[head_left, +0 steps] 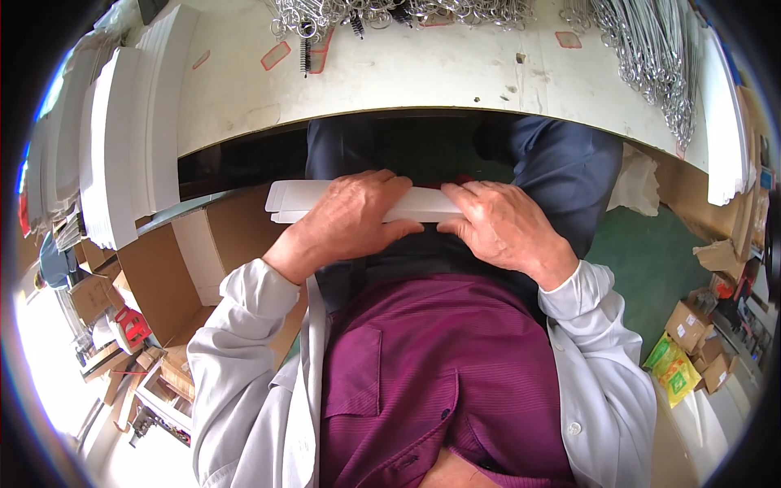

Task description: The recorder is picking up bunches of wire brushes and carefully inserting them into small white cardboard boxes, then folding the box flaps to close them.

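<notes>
A long, narrow white paper carton (423, 203) lies crosswise above my lap, just below the table's near edge. Its left end has open flaps that stick out past my left hand (350, 213). That hand wraps over the carton's left part, thumb on the near side. My right hand (511, 224) grips the other end, fingers over the top and thumb beneath, and hides that end. A short stretch of white card shows between the two hands.
Wire tools with looped ends (651, 65) are heaped at the table's far side and right, along with a black bristle brush (305, 53). White flat cartons (154, 122) are stacked at the left, more white card (726, 138) at the right. An open cardboard box (159, 272) stands beside my left arm.
</notes>
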